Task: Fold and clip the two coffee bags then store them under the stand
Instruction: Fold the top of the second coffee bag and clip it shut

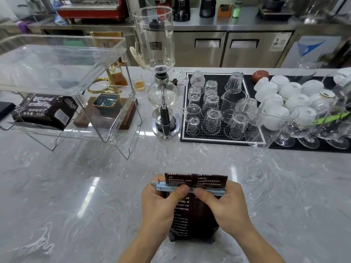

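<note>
A dark coffee bag [193,221] stands on the marble counter [76,196], held by 2 hands. Its top is folded over, and a light blue clip [190,189] lies across the fold. The left hand [159,207] and the right hand [226,205] are curled around the bag's sides. Both thumbs press on the clip, almost touching in the middle, with the folded flap just above them. Far up and left of the fingers, a second coffee bag [45,111] lies under the clear stand [62,73]. Up and right of the fingers, a black mat [220,137] holds upside-down glass cups [211,121].
</note>
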{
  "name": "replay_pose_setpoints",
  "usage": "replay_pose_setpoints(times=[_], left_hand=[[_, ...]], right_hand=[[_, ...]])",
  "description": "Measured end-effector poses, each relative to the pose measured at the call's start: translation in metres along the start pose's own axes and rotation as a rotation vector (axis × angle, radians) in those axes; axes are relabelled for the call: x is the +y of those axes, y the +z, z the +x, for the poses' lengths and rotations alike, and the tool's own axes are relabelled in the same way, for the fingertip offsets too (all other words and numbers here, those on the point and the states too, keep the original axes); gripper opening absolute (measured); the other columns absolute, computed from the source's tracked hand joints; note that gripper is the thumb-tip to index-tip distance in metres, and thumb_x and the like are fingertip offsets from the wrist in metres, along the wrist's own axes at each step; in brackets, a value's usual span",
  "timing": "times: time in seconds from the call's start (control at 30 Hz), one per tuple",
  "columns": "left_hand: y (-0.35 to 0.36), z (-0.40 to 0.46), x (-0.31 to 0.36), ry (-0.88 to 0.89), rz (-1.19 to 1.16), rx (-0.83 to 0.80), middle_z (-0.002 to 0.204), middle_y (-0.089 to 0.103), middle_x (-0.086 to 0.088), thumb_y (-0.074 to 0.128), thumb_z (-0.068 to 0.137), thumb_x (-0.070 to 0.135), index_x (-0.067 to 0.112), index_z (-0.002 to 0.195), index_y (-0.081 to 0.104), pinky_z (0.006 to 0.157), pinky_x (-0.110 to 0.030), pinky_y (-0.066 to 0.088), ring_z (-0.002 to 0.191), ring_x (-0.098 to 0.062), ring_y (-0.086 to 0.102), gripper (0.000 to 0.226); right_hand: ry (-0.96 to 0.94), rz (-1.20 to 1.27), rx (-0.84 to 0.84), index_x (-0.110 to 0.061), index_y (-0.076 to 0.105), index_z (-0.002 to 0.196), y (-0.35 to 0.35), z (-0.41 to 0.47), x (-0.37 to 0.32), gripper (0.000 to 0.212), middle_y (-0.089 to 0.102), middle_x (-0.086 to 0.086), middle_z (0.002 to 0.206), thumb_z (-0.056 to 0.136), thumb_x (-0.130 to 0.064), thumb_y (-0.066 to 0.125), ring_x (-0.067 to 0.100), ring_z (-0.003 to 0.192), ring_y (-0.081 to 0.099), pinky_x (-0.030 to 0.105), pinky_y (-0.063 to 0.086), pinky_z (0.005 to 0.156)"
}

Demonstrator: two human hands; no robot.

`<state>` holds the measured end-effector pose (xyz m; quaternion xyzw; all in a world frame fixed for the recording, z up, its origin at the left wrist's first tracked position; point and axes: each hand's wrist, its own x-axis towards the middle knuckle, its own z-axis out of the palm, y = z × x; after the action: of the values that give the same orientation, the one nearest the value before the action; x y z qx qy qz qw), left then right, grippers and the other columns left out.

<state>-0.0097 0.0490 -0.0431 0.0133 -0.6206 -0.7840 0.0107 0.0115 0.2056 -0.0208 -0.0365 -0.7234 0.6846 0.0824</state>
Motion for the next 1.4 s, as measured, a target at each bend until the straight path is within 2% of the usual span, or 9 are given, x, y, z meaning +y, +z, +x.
replay_pose_setpoints(times=[0.13, 0.3, 0.6, 0.67, 0.77, 0.9, 1.03, 1.2, 1.4], left_hand=[[-0.001, 0.001, -0.001, 0.003, -0.008, 0.000, 0.078, 0.078, -0.008, 0.090, 0.061, 0.029, 0.015, 0.081, 0.074, 0.066, -0.029, 0.060, 0.074, -0.023, 0.076, 0.029], [0.002, 0.005, 0.003, 0.002, -0.010, -0.008, 0.071, 0.077, -0.006, 0.091, 0.057, 0.028, 0.021, 0.073, 0.072, 0.061, -0.027, 0.059, 0.067, -0.020, 0.075, 0.026], [0.009, 0.021, 0.002, 0.103, -0.034, -0.140, 0.080, 0.079, -0.007, 0.086, 0.064, 0.017, 0.018, 0.080, 0.072, 0.073, -0.025, 0.059, 0.083, -0.020, 0.076, 0.021], [0.007, 0.022, -0.002, 0.097, 0.001, -0.136, 0.079, 0.077, -0.002, 0.084, 0.066, 0.019, 0.019, 0.084, 0.070, 0.069, -0.021, 0.058, 0.077, -0.014, 0.074, 0.022], [0.008, 0.018, -0.009, 0.103, 0.135, -0.141, 0.088, 0.077, 0.007, 0.077, 0.075, 0.033, 0.027, 0.092, 0.069, 0.072, -0.016, 0.055, 0.084, -0.006, 0.073, 0.020], [0.013, 0.008, -0.017, 0.112, 0.136, -0.194, 0.101, 0.077, 0.011, 0.071, 0.086, 0.039, 0.040, 0.105, 0.069, 0.078, -0.011, 0.053, 0.093, -0.002, 0.072, 0.020], [0.013, 0.009, -0.025, 0.130, 0.135, -0.176, 0.102, 0.076, 0.008, 0.070, 0.086, 0.034, 0.039, 0.106, 0.067, 0.080, -0.014, 0.053, 0.093, -0.005, 0.071, 0.021], [0.016, 0.012, -0.036, 0.159, 0.186, -0.075, 0.096, 0.079, 0.003, 0.067, 0.084, 0.040, 0.033, 0.101, 0.070, 0.073, -0.019, 0.057, 0.087, -0.010, 0.075, 0.018], [0.018, 0.016, -0.037, 0.249, 0.230, -0.047, 0.094, 0.078, 0.010, 0.066, 0.086, 0.043, 0.042, 0.099, 0.069, 0.070, -0.015, 0.056, 0.083, -0.005, 0.074, 0.013]], right_hand=[[-0.034, 0.025, -0.015, -0.029, 0.080, 0.080, 0.000, 0.001, 0.002, 0.032, 0.081, -0.011, 0.081, 0.075, 0.002, 0.079, 0.004, 0.078, 0.077, 0.010, 0.056, 0.069], [-0.083, 0.035, 0.011, -0.024, 0.081, 0.078, -0.002, 0.002, 0.003, 0.010, 0.080, -0.005, 0.079, 0.069, -0.026, 0.079, 0.007, 0.074, 0.076, 0.012, 0.056, 0.068], [-0.125, 0.025, -0.045, -0.019, 0.078, 0.088, -0.018, 0.018, 0.008, 0.019, 0.080, -0.002, 0.088, 0.071, -0.010, 0.082, 0.012, 0.082, 0.075, 0.017, 0.057, 0.075], [-0.099, -0.005, -0.010, -0.024, 0.076, 0.089, -0.017, 0.018, 0.016, 0.027, 0.078, -0.006, 0.088, 0.071, -0.006, 0.085, 0.006, 0.081, 0.074, 0.012, 0.055, 0.073], [-0.096, 0.025, 0.057, -0.036, 0.070, 0.092, -0.009, 0.014, 0.027, 0.030, 0.075, -0.008, 0.094, 0.070, -0.017, 0.081, 0.005, 0.086, 0.072, 0.013, 0.055, 0.077], [-0.123, 0.174, 0.063, -0.016, 0.068, 0.104, 0.000, 0.007, 0.045, 0.025, 0.074, 0.000, 0.104, 0.080, -0.019, 0.074, 0.016, 0.100, 0.070, 0.023, 0.056, 0.087], [-0.111, 0.219, 0.045, -0.002, 0.063, 0.111, 0.002, 0.004, 0.059, 0.035, 0.073, 0.001, 0.107, 0.083, -0.021, 0.069, 0.014, 0.103, 0.070, 0.018, 0.054, 0.087], [-0.117, 0.134, 0.121, -0.025, 0.065, 0.105, 0.007, 0.006, 0.061, 0.019, 0.075, -0.018, 0.099, 0.085, -0.024, 0.063, -0.005, 0.094, 0.071, 0.006, 0.052, 0.079], [-0.132, 0.061, 0.122, -0.022, 0.063, 0.106, 0.006, 0.009, 0.062, 0.019, 0.073, -0.023, 0.100, 0.088, -0.025, 0.061, -0.008, 0.095, 0.069, 0.004, 0.051, 0.080]])
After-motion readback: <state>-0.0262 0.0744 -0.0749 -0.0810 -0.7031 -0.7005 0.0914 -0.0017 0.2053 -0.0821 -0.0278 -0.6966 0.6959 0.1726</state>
